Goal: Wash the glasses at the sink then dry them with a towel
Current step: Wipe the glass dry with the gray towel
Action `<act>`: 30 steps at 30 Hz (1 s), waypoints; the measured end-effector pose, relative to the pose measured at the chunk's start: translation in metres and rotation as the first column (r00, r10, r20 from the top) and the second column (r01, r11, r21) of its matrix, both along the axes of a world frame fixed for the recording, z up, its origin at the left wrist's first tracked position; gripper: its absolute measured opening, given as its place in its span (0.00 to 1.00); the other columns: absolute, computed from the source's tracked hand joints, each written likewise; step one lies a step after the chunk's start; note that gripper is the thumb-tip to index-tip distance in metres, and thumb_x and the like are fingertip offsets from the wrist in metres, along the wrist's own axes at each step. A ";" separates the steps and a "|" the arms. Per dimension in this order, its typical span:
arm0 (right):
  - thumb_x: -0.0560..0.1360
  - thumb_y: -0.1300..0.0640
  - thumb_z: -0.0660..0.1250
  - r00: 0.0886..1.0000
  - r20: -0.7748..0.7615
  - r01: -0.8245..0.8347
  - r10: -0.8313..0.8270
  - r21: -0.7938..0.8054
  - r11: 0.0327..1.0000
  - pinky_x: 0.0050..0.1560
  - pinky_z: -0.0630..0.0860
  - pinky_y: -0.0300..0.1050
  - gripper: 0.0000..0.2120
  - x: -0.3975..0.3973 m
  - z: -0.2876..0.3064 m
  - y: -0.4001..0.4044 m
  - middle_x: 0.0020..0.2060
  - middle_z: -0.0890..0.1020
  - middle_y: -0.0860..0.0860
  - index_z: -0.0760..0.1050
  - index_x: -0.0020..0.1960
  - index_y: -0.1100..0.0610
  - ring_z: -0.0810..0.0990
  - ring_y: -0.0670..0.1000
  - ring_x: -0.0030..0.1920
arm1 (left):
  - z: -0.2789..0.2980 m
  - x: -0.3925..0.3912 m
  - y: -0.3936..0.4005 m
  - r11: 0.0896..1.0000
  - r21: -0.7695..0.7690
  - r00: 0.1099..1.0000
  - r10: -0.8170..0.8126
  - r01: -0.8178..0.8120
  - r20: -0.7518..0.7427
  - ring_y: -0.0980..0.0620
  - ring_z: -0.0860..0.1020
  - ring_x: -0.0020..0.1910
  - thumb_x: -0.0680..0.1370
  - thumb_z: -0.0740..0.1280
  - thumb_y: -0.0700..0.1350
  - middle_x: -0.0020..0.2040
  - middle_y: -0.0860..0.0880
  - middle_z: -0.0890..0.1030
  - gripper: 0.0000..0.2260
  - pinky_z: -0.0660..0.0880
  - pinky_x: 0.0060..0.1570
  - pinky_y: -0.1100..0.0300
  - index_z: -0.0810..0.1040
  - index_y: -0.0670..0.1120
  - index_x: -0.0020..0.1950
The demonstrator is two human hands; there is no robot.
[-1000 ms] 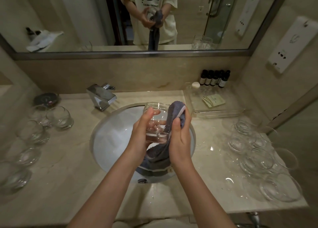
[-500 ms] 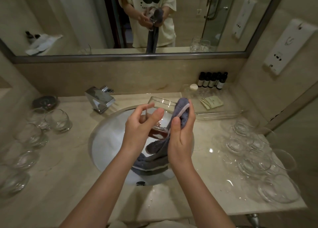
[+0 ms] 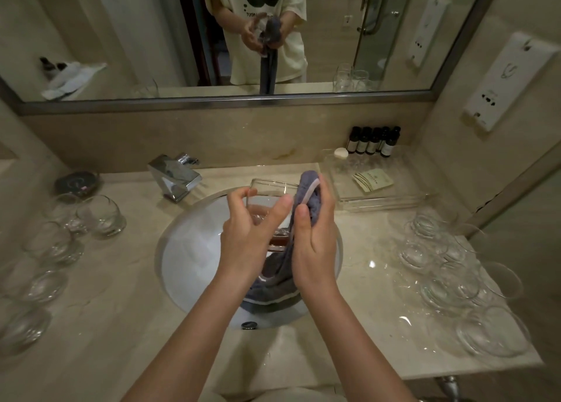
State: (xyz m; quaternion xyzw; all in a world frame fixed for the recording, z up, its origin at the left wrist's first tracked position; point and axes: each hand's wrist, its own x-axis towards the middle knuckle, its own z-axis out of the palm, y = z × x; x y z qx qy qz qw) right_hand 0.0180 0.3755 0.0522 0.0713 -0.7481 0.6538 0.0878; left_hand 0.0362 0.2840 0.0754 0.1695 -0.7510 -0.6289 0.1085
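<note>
Beige marble countertop (image 3: 91,325) is stretching round a white sink basin (image 3: 188,250), with tumblers standing on both sides. Above the basin the left hand (image 3: 246,237) is curling thumb and fingers round a clear glass tumbler (image 3: 270,201), its mouth tipping away towards the mirror. Just right of it, the right hand (image 3: 315,237) is pinching a grey towel (image 3: 306,195) against the tumbler's right wall, so the wiping hand is lying nearer; the tail is hanging down into the basin.

A chrome faucet (image 3: 174,175) stands left of centre, five dark toiletry bottles (image 3: 373,140) line the wall behind a clear tray (image 3: 391,202) at right, and a white wall socket panel (image 3: 510,83) hangs upper right.
</note>
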 end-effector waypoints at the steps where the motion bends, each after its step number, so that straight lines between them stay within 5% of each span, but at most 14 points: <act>1: 0.78 0.39 0.52 1.000 -0.015 -0.007 0.007 -0.011 1.000 0.58 0.64 0.24 0.19 0.000 0.002 -0.001 0.71 0.66 0.39 0.51 0.64 0.21 0.65 0.28 0.65 | 0.000 0.000 -0.001 0.999 0.035 1.000 0.009 -0.008 -0.018 0.52 0.82 0.47 0.61 0.67 0.71 0.44 0.53 0.83 0.28 0.78 0.49 0.50 0.69 0.59 0.55; 4: 0.80 0.41 0.53 0.996 0.069 -0.040 0.050 -0.143 0.989 0.57 0.67 0.26 0.16 -0.001 0.005 0.001 0.66 0.71 0.40 0.54 0.64 0.27 0.70 0.31 0.62 | 0.007 -0.006 -0.007 0.985 0.167 0.999 -0.037 0.039 -0.015 0.50 0.84 0.44 0.62 0.70 0.66 0.40 0.53 0.85 0.25 0.80 0.45 0.49 0.74 0.54 0.52; 8: 0.82 0.48 0.50 0.979 0.179 -0.042 0.093 -0.272 0.961 0.50 0.74 0.29 0.18 -0.005 0.004 0.006 0.61 0.76 0.46 0.58 0.71 0.40 0.77 0.41 0.58 | 0.010 -0.009 -0.007 0.946 0.307 0.991 -0.127 0.108 0.044 0.50 0.83 0.44 0.66 0.64 0.66 0.47 0.47 0.85 0.24 0.78 0.37 0.57 0.80 0.50 0.53; 12: 0.83 0.47 0.52 0.984 0.175 -0.009 0.042 -0.189 0.982 0.57 0.70 0.27 0.15 -0.001 0.000 0.004 0.68 0.72 0.46 0.56 0.67 0.36 0.73 0.39 0.63 | 0.002 -0.009 -0.005 0.973 0.229 0.988 -0.041 0.007 0.146 0.51 0.80 0.49 0.62 0.61 0.74 0.47 0.51 0.80 0.30 0.76 0.60 0.45 0.81 0.56 0.52; 16: 0.78 0.40 0.51 0.989 0.143 0.056 -0.049 -0.047 0.997 0.59 0.71 0.35 0.25 0.001 -0.003 0.003 0.68 0.73 0.45 0.55 0.74 0.41 0.73 0.44 0.65 | 0.000 -0.002 -0.003 0.994 0.102 0.996 -0.036 0.027 0.080 0.53 0.83 0.46 0.60 0.70 0.69 0.50 0.49 0.81 0.31 0.80 0.50 0.48 0.70 0.57 0.57; 18: 0.81 0.44 0.53 0.989 0.142 0.062 -0.047 -0.103 0.993 0.52 0.70 0.27 0.21 -0.001 0.000 0.005 0.64 0.74 0.39 0.56 0.73 0.42 0.74 0.35 0.60 | 0.000 0.000 -0.003 0.991 0.067 0.991 -0.123 0.119 0.051 0.54 0.83 0.44 0.60 0.79 0.60 0.52 0.48 0.81 0.35 0.81 0.43 0.56 0.69 0.54 0.61; 20: 0.82 0.49 0.53 0.987 0.160 0.050 -0.020 -0.188 0.981 0.53 0.68 0.26 0.17 -0.003 0.002 0.007 0.58 0.72 0.33 0.56 0.69 0.40 0.72 0.28 0.55 | 0.003 0.000 -0.005 0.978 0.148 0.988 -0.154 0.147 0.034 0.55 0.83 0.39 0.65 0.79 0.51 0.51 0.46 0.81 0.29 0.79 0.38 0.61 0.71 0.50 0.61; 24: 0.82 0.46 0.51 0.973 0.227 0.029 0.039 -0.290 0.957 0.67 0.70 0.49 0.22 -0.003 0.004 0.009 0.67 0.73 0.50 0.58 0.74 0.47 0.73 0.48 0.66 | 0.008 0.002 -0.007 0.901 0.386 0.970 -0.236 0.199 0.050 0.54 0.81 0.35 0.67 0.72 0.53 0.44 0.49 0.85 0.19 0.76 0.35 0.64 0.79 0.49 0.55; 27: 0.81 0.46 0.52 0.969 0.245 0.043 0.029 -0.284 0.958 0.69 0.69 0.52 0.24 -0.001 0.006 0.008 0.69 0.71 0.51 0.57 0.76 0.48 0.71 0.50 0.68 | 0.007 0.002 -0.009 0.903 0.364 0.956 -0.279 0.227 0.095 0.57 0.82 0.40 0.68 0.72 0.58 0.44 0.53 0.85 0.19 0.77 0.43 0.63 0.81 0.51 0.55; 30: 0.83 0.49 0.53 0.979 0.204 0.052 -0.003 -0.232 0.971 0.71 0.67 0.48 0.19 0.003 0.004 0.008 0.70 0.70 0.48 0.59 0.73 0.45 0.69 0.46 0.69 | 0.003 0.001 -0.008 0.962 0.207 0.969 -0.209 0.180 0.129 0.57 0.81 0.53 0.67 0.72 0.64 0.51 0.54 0.82 0.31 0.75 0.59 0.56 0.74 0.53 0.67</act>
